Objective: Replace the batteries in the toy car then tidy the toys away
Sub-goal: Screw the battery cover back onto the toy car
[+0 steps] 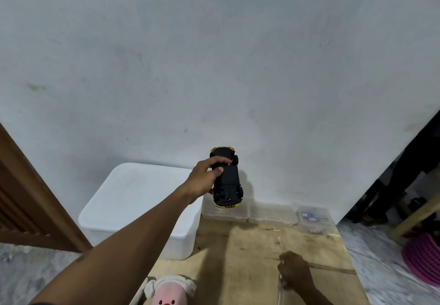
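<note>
Fingers [222, 161], left hand [204, 178]: curled round toy car [228, 183], underside facing camera, held aloft beside white bin [133, 200], above clear boxes [271, 214]. Right hand [295, 271]: low over wooden board [250, 252]; fingers curled, hold unclear.

Wooden board [250, 257] with clear boxes [272, 213]

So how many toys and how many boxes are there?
Toys: 2, the toy car and the pink plush
Big white box: 1
Small clear boxes: 3
Total: 6
</note>
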